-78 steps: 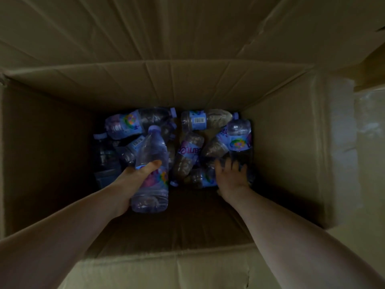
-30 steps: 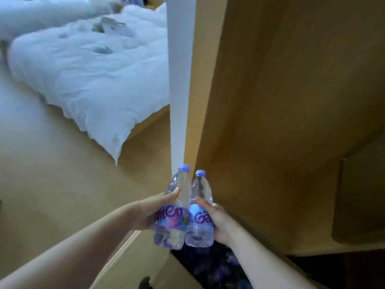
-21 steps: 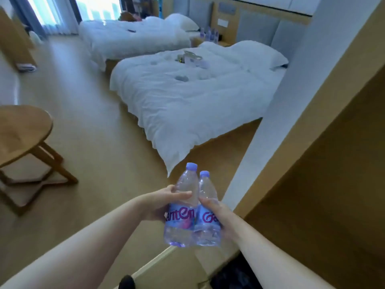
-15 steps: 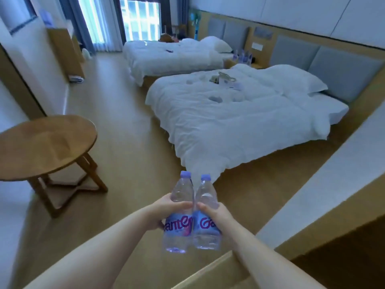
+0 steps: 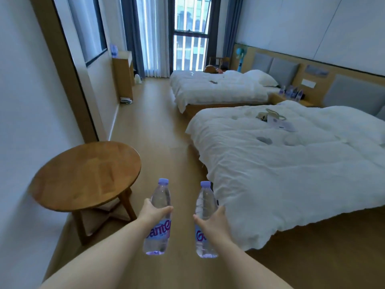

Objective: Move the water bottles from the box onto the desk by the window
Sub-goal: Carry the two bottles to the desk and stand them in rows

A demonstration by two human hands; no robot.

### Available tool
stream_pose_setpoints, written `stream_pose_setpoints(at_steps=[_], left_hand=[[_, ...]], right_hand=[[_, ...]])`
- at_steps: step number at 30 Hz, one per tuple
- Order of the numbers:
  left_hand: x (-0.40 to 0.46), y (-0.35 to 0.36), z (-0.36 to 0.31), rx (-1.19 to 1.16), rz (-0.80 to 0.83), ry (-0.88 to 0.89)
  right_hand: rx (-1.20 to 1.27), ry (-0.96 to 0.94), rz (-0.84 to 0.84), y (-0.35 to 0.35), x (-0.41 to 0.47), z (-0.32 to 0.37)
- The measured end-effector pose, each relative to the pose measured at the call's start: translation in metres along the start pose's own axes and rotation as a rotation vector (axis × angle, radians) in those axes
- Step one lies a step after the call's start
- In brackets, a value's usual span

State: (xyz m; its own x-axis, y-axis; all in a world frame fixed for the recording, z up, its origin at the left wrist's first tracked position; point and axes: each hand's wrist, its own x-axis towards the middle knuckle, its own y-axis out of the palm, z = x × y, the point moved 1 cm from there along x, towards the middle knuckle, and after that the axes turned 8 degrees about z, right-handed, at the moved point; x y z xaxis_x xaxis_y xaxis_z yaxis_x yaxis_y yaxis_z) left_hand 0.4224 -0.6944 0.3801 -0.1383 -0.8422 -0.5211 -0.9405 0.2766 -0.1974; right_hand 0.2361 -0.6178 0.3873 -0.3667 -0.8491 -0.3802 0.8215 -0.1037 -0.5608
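Out in front of me, above the wooden floor (image 5: 158, 130), both arms reach forward with a bottle in each hand. My left hand (image 5: 153, 213) wraps its fingers and thumb round the middle of the left water bottle (image 5: 159, 217), just above the purple lettering on its label. My right hand (image 5: 212, 223) grips the right water bottle (image 5: 205, 220) at the same height, thumb on the near side. Both bottles stand upright with their lilac caps on top, and they are apart from each other, with floor showing between them.

To my left stands a round wooden table (image 5: 87, 174), close to the left bottle but not touching it. To my right is the near bed (image 5: 291, 163), its white duvet hanging beside the right bottle. A second bed (image 5: 218, 88) lies beyond it. The worktop by the window (image 5: 123, 74) stands against the left wall, well apart from my hands. The window (image 5: 190, 34) is at the far end.
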Motion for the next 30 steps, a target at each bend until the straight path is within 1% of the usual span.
stream_pose_setpoints(at_steps=[4, 8, 12, 14, 17, 21, 26, 30], left_hand=[[0.049, 0.0, -0.036, 0.052, -0.111, 0.015], [0.12, -0.007, -0.076, 0.125, -0.235, 0.062], [0.189, -0.021, -0.135, 0.144, -0.341, 0.028], [0.221, -0.027, -0.165, 0.122, -0.361, 0.03], [0.269, -0.039, -0.199, 0.101, -0.391, 0.016], [0.341, -0.059, -0.237, 0.078, -0.418, 0.018], [0.452, -0.104, -0.28, 0.038, -0.436, 0.041], [0.535, -0.15, -0.322, 0.04, -0.466, -0.003]], right_hand=[[-0.057, -0.028, 0.006, 0.011, 0.072, 0.039], [-0.146, -0.13, 0.029, 0.012, 0.162, 0.084], [-0.196, -0.208, 0.041, -0.001, 0.244, 0.136], [-0.212, -0.261, 0.062, -0.007, 0.284, 0.164], [-0.247, -0.294, 0.075, -0.008, 0.337, 0.202], [-0.291, -0.324, 0.052, 0.007, 0.415, 0.25], [-0.319, -0.321, 0.017, 0.042, 0.525, 0.315], [-0.333, -0.284, 0.017, 0.062, 0.608, 0.375]])
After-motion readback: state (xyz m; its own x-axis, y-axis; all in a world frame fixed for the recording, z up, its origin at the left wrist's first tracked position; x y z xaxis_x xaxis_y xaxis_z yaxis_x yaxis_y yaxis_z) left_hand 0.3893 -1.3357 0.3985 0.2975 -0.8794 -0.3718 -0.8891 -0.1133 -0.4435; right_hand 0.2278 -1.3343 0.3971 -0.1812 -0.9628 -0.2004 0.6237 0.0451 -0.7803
